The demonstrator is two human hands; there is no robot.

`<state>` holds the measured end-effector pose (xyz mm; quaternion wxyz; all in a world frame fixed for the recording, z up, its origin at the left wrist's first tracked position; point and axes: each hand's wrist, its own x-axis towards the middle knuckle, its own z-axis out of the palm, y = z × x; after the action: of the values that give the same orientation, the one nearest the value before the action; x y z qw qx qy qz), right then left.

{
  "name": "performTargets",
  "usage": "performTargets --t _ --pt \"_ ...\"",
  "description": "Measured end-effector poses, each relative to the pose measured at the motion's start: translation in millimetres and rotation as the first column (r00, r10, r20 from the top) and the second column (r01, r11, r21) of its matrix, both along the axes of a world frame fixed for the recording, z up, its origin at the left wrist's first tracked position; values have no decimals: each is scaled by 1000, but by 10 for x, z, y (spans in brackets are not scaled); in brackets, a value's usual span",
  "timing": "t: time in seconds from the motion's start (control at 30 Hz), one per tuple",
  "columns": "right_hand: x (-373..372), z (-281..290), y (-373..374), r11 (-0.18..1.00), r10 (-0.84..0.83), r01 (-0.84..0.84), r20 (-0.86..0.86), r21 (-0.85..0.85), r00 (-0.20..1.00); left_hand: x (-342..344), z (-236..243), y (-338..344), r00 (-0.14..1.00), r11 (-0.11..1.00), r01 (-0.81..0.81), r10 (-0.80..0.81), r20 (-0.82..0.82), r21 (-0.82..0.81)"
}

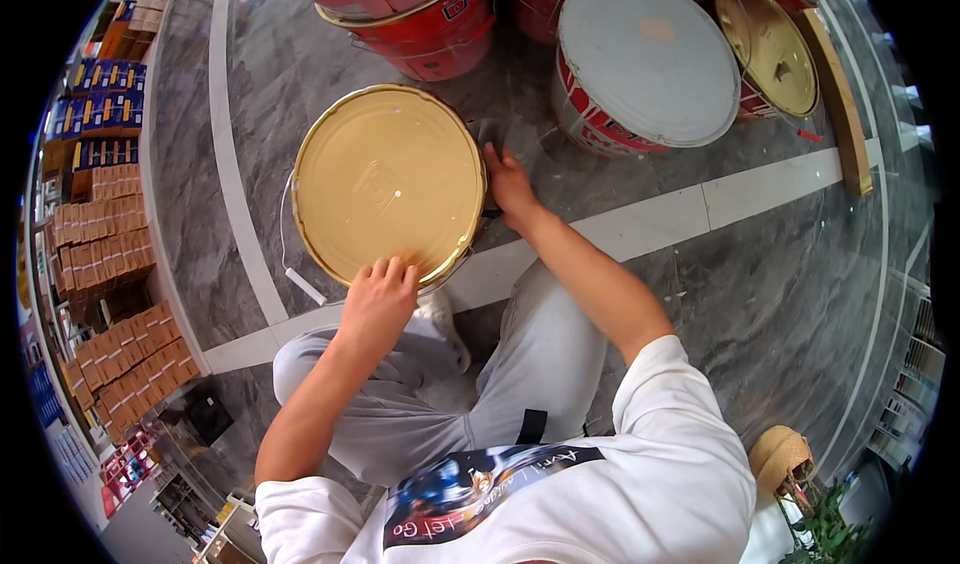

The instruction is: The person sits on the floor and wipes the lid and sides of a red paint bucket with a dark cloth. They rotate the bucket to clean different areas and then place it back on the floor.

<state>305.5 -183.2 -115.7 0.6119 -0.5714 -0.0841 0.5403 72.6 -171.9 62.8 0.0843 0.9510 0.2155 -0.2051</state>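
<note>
1. Filling the far left, brown cartons (105, 209) are showing matte, square-edged card in tight rows.
2. Sagging off the left side of the pail (390, 189), thin wire is ending in a white handle (305, 286); that smooth grip is looking like the proper hold for any lift, swinging freely by my guess.
3. Now the left hand (377, 299): its fingertips are curling over the near rim, bent and close together. The thumb is hiding, so I'm not able to tell whether it's pinching.
4. Dead centre, the pail is standing on the floor just ahead of the person's knees. Its flat gold top is gleaming like thin, stiff metal, likely slippery in the middle; the crimped rim (330, 106) is offering better purchase, perhaps a sharp one. Weight? Probably heavy if it's full, and the contents aren't showing.
5. Behind, a glossy red pail (438, 49) is carrying another on top.
6. Over to the right hand (512, 186), bracing beside the pail's right edge; something dark is lying by its fingers, and whether they're gripping it I'm not able to tell.
7. Further right, a white-topped pail (648, 59) is looking dull and dusty.
8. Finishing at a straight wooden strip (838, 104), it's lying on marbled grey floor (770, 234).
</note>
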Motion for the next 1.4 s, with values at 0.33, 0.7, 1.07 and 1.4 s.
performTargets --t 0.33,0.7,1.07,1.4 --pt "-69 58 -31 974 -110 116 -39 195 993 1170 -388 11 719 976 -219 158 676 5" --pt "-64 -939 176 954 -81 124 163 -273 983 1256 -695 96 682 947 -232 322 657 -223" --pt "334 35 356 975 127 -109 -87 192 988 1225 -671 121 699 941 -248 339 630 -231" --pt "269 -1164 598 919 310 -229 229 -322 923 1219 -642 119 713 935 -247 353 606 -254"
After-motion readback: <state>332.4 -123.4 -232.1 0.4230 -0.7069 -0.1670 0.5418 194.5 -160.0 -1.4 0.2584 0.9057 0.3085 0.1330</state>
